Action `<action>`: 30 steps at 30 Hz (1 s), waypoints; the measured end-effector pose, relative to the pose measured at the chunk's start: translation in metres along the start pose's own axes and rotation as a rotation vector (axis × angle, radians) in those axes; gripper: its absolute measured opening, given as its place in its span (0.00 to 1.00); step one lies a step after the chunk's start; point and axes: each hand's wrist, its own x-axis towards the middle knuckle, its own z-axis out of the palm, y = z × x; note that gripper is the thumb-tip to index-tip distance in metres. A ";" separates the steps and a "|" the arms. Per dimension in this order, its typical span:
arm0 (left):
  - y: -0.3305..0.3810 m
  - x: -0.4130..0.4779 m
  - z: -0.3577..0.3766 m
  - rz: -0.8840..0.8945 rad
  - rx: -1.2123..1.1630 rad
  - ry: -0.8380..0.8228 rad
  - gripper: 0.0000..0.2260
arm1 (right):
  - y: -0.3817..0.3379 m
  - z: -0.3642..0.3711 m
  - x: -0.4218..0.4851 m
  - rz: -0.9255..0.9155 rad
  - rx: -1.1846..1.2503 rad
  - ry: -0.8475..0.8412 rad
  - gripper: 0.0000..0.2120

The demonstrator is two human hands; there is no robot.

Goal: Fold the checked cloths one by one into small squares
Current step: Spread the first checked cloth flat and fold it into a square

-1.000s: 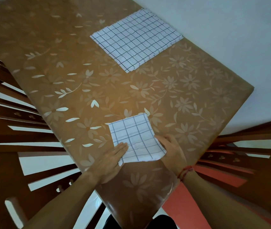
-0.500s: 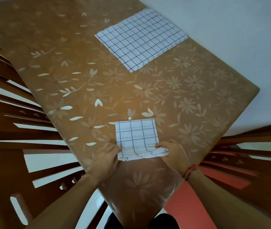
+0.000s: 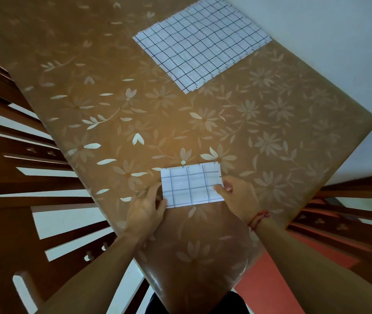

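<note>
Head view: the folded checked cloth (image 3: 191, 184) lies flat on the table (image 3: 271, 132), close to the near corner, directly in front of the person. It forms a small rectangle, wider than it is deep, white with a thin dark grid; its far edge shows short thread ends. The left hand (image 3: 146, 208) is at the left edge of this cloth: the thumb lies on the near-left corner and the fingers are curled against the left side, so the hand pinches the cloth there. The right hand (image 3: 239, 197) is at the right edge: the thumb presses on top of the cloth near the right side, and the curled fingers close on the edge from beyond it, so this hand also grips the cloth. The two hands are apart, one at each end, with the cloth between them. A red thread bracelet (image 3: 258, 219) sits on the right wrist. The stack of unfolded checked cloths (image 3: 200, 44) lies flat at the far side of the table, well apart from the folded one; layered edges show at its near corner. The table carries a brown covering with a pale flower and leaf pattern. A wooden chair (image 3: 22, 155) stands at the left side of the table, and another wooden chair (image 3: 350, 200) at the right side.
</note>
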 end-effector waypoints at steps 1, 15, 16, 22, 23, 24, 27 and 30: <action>0.001 0.001 -0.001 0.013 0.008 0.003 0.20 | -0.002 0.001 0.002 0.007 -0.007 0.000 0.14; -0.012 0.011 -0.005 0.366 0.440 -0.015 0.25 | -0.026 0.018 0.007 -0.250 -0.185 0.206 0.24; -0.014 0.012 -0.005 0.391 0.461 -0.030 0.25 | -0.032 0.022 0.007 -0.340 -0.258 0.203 0.25; -0.028 0.021 -0.001 0.407 0.553 -0.118 0.27 | -0.062 0.069 0.007 -0.670 -0.449 -0.074 0.28; -0.031 0.022 0.000 0.403 0.567 -0.128 0.27 | -0.062 0.075 0.009 -0.686 -0.486 -0.093 0.28; -0.032 0.023 0.002 0.400 0.578 -0.131 0.28 | -0.062 0.080 0.010 -0.689 -0.517 -0.109 0.29; -0.033 0.023 0.004 0.402 0.608 -0.123 0.28 | -0.060 0.086 0.015 -0.684 -0.582 -0.141 0.30; -0.033 0.024 0.003 0.406 0.629 -0.129 0.29 | -0.059 0.086 0.017 -0.683 -0.600 -0.158 0.30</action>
